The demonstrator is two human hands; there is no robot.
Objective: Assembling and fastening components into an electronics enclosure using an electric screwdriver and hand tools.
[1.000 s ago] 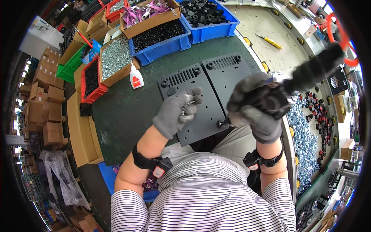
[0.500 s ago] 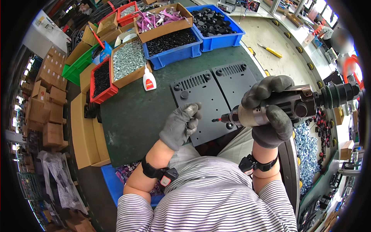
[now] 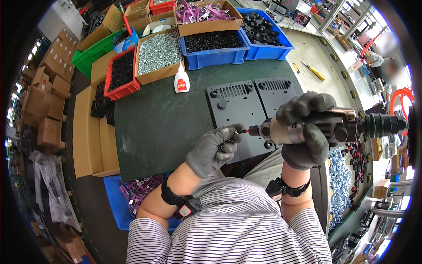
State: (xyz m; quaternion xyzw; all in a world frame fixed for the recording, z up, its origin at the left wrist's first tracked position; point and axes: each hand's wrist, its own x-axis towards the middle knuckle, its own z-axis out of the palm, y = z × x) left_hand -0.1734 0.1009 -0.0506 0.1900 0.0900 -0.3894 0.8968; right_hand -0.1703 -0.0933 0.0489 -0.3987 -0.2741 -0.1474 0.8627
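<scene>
Right hand [image 3: 307, 136], grey glove, clenched around a powered screwdriver [image 3: 325, 127]. Tool lies near horizontal, bit pointing to the person's left, hose end trailing off to the right. Right forearm comes up from the lower edge, black wrist strap [image 3: 288, 189] on it.

Left hand [image 3: 215, 147], grey glove too, fingers curled, thumb and fingertips pinched on a small screw [image 3: 238, 131] right at the bit tip. The screw itself is mostly hidden, too small to make out more. Left forearm angles in from lower left, with a black wrist strap [image 3: 182, 203] as well.

Both hands meet over the near edge of a dark grey slotted plate [image 3: 237, 114] on the green mat [image 3: 154, 123]. A second, similar plate [image 3: 274, 90] lies just beside it on the right, touching or nearly so.

Beyond the plates: a white glue bottle [image 3: 181, 81] with a red label stands upright on the mat. Behind it a row of bins: a cardboard box of silver screws [image 3: 159, 55], a red crate of black parts [image 3: 121, 72], a blue bin of small black parts [image 3: 213, 44], a second blue bin of larger black parts [image 3: 263, 33] and a cardboard box of purple pieces [image 3: 204, 13]. Green crate [image 3: 90, 57] at far left. Yellow-handled tool [image 3: 315, 72] lies on the pale surface to the right, well apart from the hands.

Stacked brown cartons [image 3: 44, 101] along the left edge. Blue bin of purple pieces [image 3: 134, 191] near the left elbow.
</scene>
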